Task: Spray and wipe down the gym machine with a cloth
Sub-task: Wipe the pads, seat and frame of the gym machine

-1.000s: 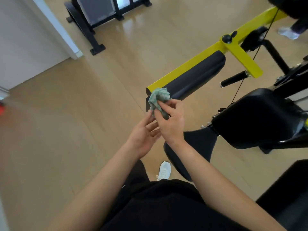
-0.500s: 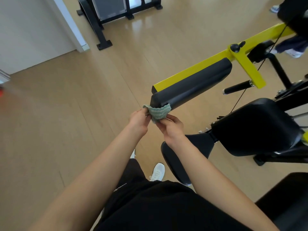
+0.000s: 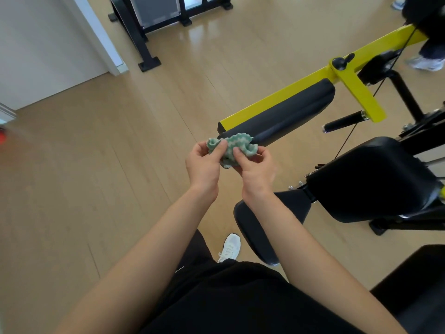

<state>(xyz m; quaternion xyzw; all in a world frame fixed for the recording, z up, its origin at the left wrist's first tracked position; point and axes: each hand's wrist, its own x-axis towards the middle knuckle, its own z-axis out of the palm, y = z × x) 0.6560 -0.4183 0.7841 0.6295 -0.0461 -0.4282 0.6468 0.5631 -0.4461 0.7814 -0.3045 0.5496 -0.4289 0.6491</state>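
A crumpled green-and-white cloth [image 3: 234,145] sits between both hands, just in front of the near end of the machine's long black pad [image 3: 284,116]. My left hand [image 3: 204,162] pinches the cloth's left part with thumb and fingers. My right hand [image 3: 256,168] pinches its right part. The pad is mounted on a yellow arm [image 3: 346,75] of the gym machine. A black seat pad [image 3: 370,179] lies to the right and a smaller black pad [image 3: 257,232] below my right forearm. No spray bottle is in view.
A black handle grip [image 3: 342,121] sticks out under the yellow arm, with a thin cable beside it. Another black frame [image 3: 144,44] stands at the top by a white wall corner. Another person's shoes [image 3: 426,62] are at the top right. Wooden floor lies to the left.
The cloth was bunched in my right hand a second ago; both hands then took it and have spread it wider, lifting it slightly in front of the pad's end.
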